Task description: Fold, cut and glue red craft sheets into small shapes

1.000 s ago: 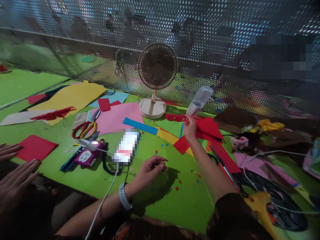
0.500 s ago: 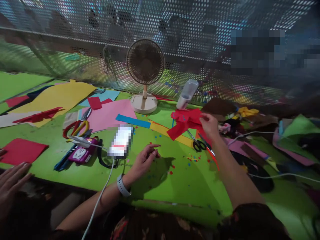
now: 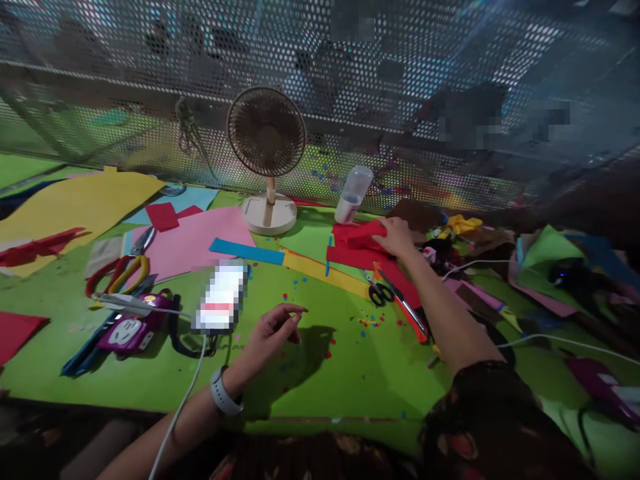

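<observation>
1. Red felt (image 3: 357, 253), near bench (image 3: 350, 393) far edge: shifted back, yellow strip (image 3: 309, 265) barer; apparently repositioning.
2. Right hand (image 3: 399, 237) curled over felt; pinch: cannot tell.
3. Left hand (image 3: 274, 338) loosely curled, nearer front edge; contents unclear.

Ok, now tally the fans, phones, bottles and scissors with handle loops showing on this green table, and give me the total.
Fan: 1
Phone: 1
Bottle: 1
Scissors: 2, the red-and-yellow-handled pair and the black-handled pair
Total: 5

Left out: the red material at the right hand; its pieces overlap too much to count.
</observation>
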